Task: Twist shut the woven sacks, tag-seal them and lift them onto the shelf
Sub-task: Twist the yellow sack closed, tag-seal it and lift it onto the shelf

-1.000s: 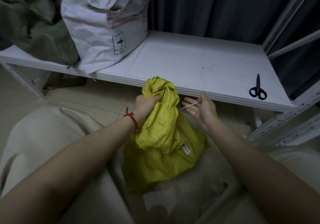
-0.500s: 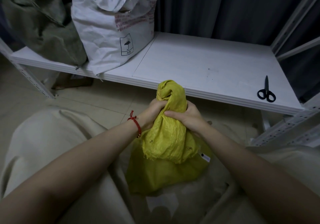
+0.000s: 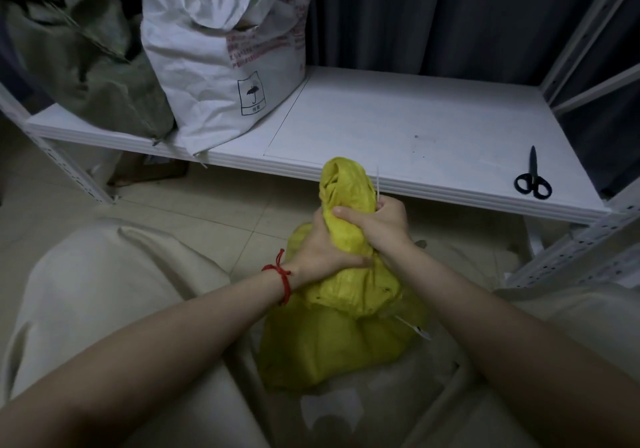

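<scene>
A yellow woven sack (image 3: 343,343) stands on the floor between my knees, its neck bunched and twisted upward. My left hand (image 3: 322,250), with a red string at the wrist, grips the neck low down. My right hand (image 3: 377,222) grips the neck just above it, thumb across the fabric, and also holds a thin white tie (image 3: 378,184) that sticks up beside the sack's top. The white shelf (image 3: 415,129) lies just beyond the sack.
On the shelf's left end stand a white woven sack (image 3: 221,67) and a grey-green sack (image 3: 79,56). Black scissors (image 3: 532,179) lie at the shelf's right front. Perforated white uprights (image 3: 571,243) frame the shelf. Dark curtain hangs behind.
My right hand, a second ago apart from the sack holding the tie, came onto the twisted neck and now grips it above my left hand, which slid lower.
</scene>
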